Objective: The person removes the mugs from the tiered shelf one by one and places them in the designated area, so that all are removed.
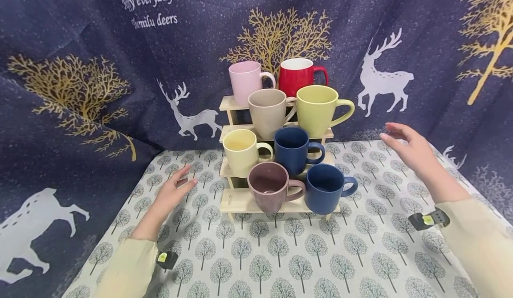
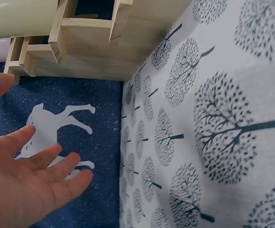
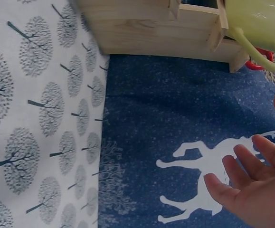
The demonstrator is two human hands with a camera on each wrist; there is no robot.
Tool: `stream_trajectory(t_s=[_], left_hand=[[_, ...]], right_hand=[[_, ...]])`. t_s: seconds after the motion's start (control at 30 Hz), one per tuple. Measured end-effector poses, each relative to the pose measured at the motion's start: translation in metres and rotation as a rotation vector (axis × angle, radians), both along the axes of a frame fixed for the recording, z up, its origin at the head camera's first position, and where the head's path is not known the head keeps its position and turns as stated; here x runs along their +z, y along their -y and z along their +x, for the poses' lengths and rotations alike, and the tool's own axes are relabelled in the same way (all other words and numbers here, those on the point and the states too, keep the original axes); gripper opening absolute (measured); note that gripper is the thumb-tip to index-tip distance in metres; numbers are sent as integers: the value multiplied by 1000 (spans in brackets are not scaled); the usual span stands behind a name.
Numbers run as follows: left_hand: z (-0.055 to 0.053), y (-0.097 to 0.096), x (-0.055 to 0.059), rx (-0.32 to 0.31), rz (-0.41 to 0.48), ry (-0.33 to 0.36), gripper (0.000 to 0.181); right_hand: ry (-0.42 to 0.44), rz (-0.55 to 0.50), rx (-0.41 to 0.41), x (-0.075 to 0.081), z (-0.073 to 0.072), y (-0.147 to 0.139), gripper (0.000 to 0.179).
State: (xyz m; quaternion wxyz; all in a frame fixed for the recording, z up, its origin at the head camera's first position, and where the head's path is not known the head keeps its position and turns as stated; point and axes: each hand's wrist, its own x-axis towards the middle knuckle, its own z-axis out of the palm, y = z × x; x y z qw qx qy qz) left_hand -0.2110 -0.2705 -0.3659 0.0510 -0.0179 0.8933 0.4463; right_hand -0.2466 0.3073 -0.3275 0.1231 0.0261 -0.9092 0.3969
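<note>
My left hand [image 1: 173,194] hovers left of a stepped wooden rack [image 1: 236,202], fingers loosely spread and holding nothing. On the other side, my right hand [image 1: 409,149] is raised with relaxed fingers, also bare of any object. Mugs stand two to a step: a pink mug [image 1: 245,84] and a red mug [image 1: 295,79] on top, a taupe mug [image 1: 267,113] and a lime green mug [image 1: 316,111] below. Lower down are a pale yellow mug [image 1: 241,155] and a navy mug [image 1: 291,153]. A mauve mug [image 1: 266,189] and a blue mug [image 1: 323,191] occupy the bottom step.
The table wears a white cloth [image 1: 260,262] printed with trees. Behind the rack hangs a dark blue curtain [image 1: 192,48] with deer and golden trees. Mug handles point to the right, and the lime green mug's handle [image 3: 258,52] juts past the rack's side.
</note>
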Motion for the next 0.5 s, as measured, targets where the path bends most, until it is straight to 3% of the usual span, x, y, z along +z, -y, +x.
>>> stream_trajectory(t_s=[0.2,0.5], left_hand=[[5,-4,-7,-40,144,-13,70],[8,-9,-24,-123,247,27,71]], right_hand=[[11,-23,-22,7,-4,1,67],[2,-102,19,26,-14,4,70]])
